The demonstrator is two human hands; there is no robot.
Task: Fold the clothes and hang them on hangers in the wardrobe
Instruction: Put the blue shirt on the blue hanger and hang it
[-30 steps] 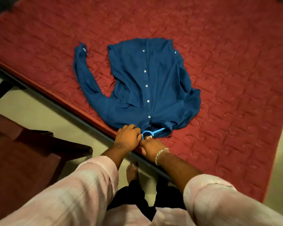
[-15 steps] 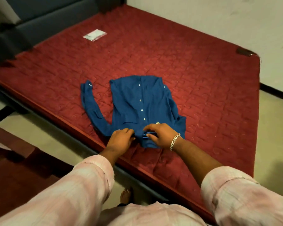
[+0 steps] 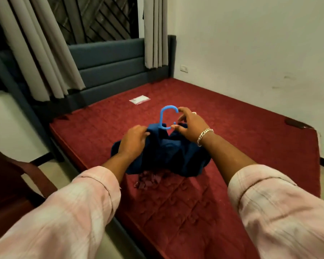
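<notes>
Taking the bed [image 3: 232, 146] as the landmark and going from its left edge across: the left hand [image 3: 133, 141] is raised above the red mattress near the bed's near-left edge, its grip closed on a bunch of the blue shirt [image 3: 166, 156] at what looks like the shoulder. Just right of it the blue hanger [image 3: 166, 116] stands with its hook upright above the gathered cloth; the arms of the hanger are buried in the shirt, so how well they sit in the shoulders cannot be told. Right again, the right hand [image 3: 189, 126] has its fingers curled round the hook's open end, and its lower fingers look to be touching the fabric.

As a judgement of progress: the shirt appears to be threaded on the hanger and is lifted off the mattress, hanging bunched over the bed's near part. Left to do: carrying it to the wardrobe, which is not in view, hooking it on, and smoothing the cloth. No other garments show. A small white packet [image 3: 139, 99] lies further up the bed, toward the grey headboard [image 3: 110, 58].
</notes>
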